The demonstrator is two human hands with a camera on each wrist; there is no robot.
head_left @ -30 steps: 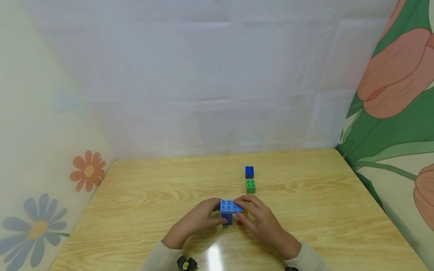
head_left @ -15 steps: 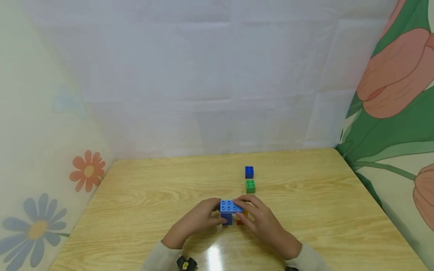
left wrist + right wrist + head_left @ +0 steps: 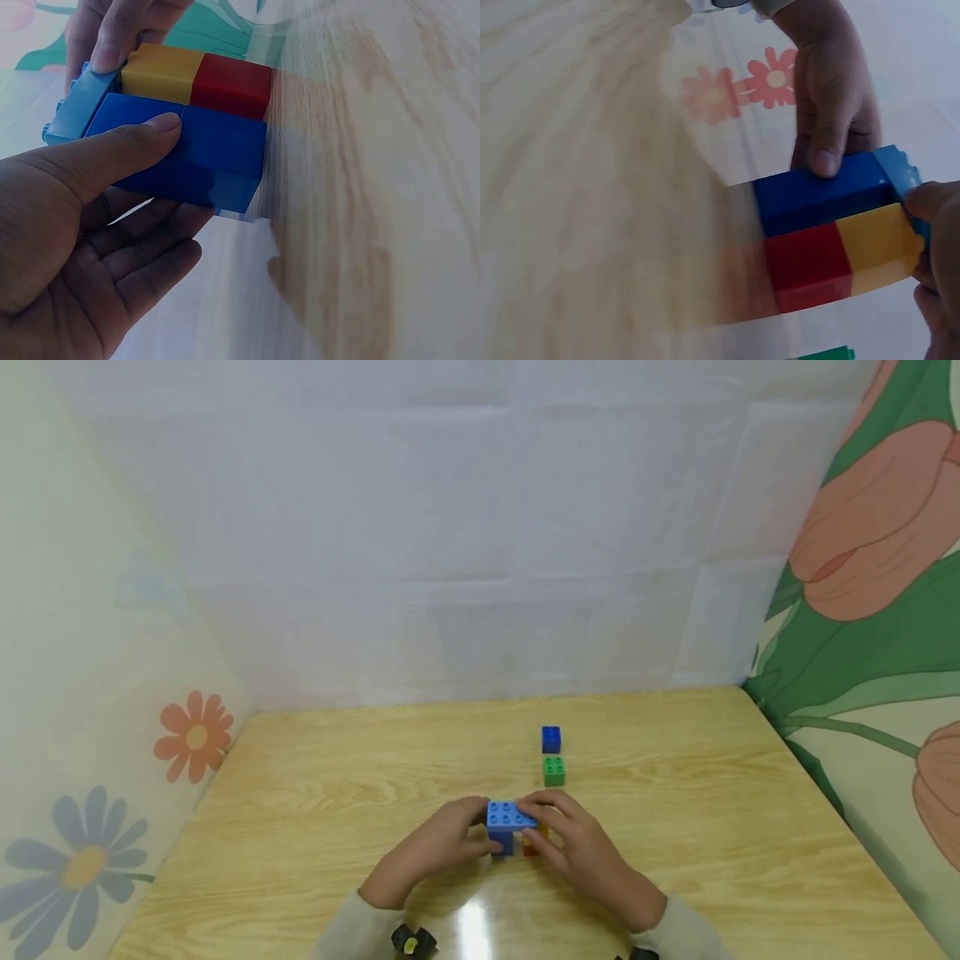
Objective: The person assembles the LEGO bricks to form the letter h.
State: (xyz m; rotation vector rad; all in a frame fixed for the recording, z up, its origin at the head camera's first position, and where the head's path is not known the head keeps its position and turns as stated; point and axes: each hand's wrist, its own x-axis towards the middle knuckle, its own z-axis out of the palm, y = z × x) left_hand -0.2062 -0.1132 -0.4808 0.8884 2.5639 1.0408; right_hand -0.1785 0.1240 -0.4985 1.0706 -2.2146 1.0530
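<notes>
A light blue brick (image 3: 504, 814) bridges two short columns on the table. One column is made of dark blue bricks (image 3: 202, 154); in the other a yellow brick (image 3: 877, 247) sits on a red brick (image 3: 810, 274). My left hand (image 3: 446, 843) grips the dark blue column, thumb on its near side and fingers behind. With thumb and fingers my right hand (image 3: 577, 847) holds the right end of the light blue brick, over the yellow one. A narrow gap separates the columns. The right hand partly covers the yellow and red bricks in the head view.
Behind the build a green brick (image 3: 553, 771) stands on the wooden table (image 3: 337, 777), with a dark blue brick (image 3: 551, 740) just beyond it. A white sheet (image 3: 480, 568) hangs at the table's back edge, with flower-patterned panels at both sides.
</notes>
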